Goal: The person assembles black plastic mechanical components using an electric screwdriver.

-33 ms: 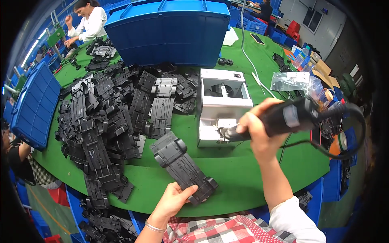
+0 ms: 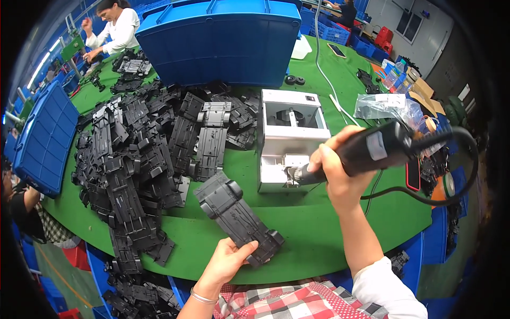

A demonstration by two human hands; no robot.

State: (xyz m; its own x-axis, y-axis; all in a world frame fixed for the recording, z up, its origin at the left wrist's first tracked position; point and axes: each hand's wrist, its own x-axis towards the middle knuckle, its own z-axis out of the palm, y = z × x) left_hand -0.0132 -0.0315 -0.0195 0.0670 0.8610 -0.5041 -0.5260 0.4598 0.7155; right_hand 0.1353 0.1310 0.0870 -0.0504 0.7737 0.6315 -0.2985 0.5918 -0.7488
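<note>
In my left hand (image 2: 227, 261) is one end of a black plastic toy-car chassis (image 2: 234, 210), thumb on top, tilted over the green mat near the table's front edge. My right hand (image 2: 340, 170) is wrapped round a thick black electric screwdriver (image 2: 374, 149) with a pale label and a cord. The screwdriver's tip points left, at the front of a silver-white screw feeder (image 2: 295, 135). Whether the tip touches the feeder I cannot tell. A large pile of similar chassis (image 2: 127, 143) lies left of the feeder.
A big blue bin (image 2: 223, 53) stands at the back, and another blue bin (image 2: 45, 138) leans at the left edge. At the right lie a clear plastic bag (image 2: 385, 106), bottles (image 2: 393, 77) and a red-edged phone (image 2: 413, 175). A co-worker (image 2: 119, 29) sits at the far left.
The body of the screwdriver has tilted slightly, and my right hand has shifted a little left. My left hand and its chassis are almost unmoved.
</note>
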